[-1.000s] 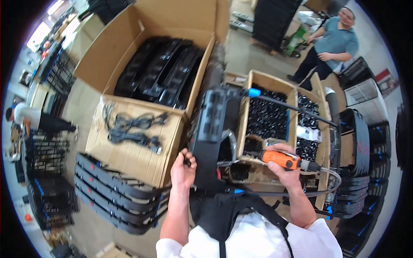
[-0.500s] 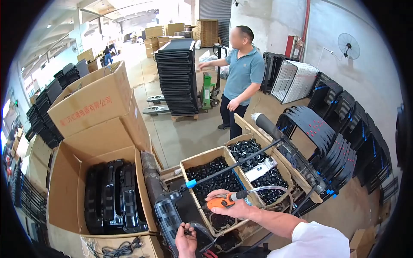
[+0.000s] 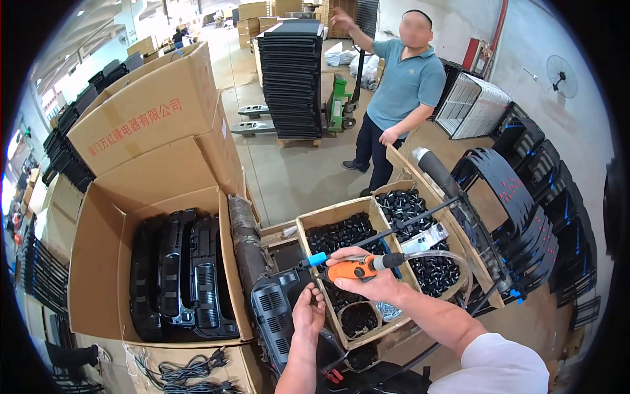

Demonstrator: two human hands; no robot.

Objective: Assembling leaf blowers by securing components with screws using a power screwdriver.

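My right hand [image 3: 377, 287] is wrapped round an orange air screwdriver [image 3: 348, 269], with a clear hose [image 3: 453, 257] running off its back end to the right. The tool's nose points left, over the black plastic housing [image 3: 270, 312]. My left hand [image 3: 308, 313] is closed beside that housing, fingers curled just below the tool's nose; whatever they hold is hidden. A thin dark bar [image 3: 423, 217] with a bright blue end piece [image 3: 315, 260] slants across the parts trays, its blue end near the housing's top.
Wooden trays [image 3: 302, 226] hold many small black parts. At left, an open carton [image 3: 98, 262] contains black plastic housings, with coiled black cables [image 3: 190, 371] before it. A co-worker [image 3: 403, 85] stands beyond the trays, near a pallet stack of black panels [image 3: 289, 85]. Black frames [image 3: 505, 190] stand right.
Both hands have come closer together at the housing's top. My left fingers, earlier open around small dark pieces, have curled in. The view has shifted; the co-worker's arm has risen.
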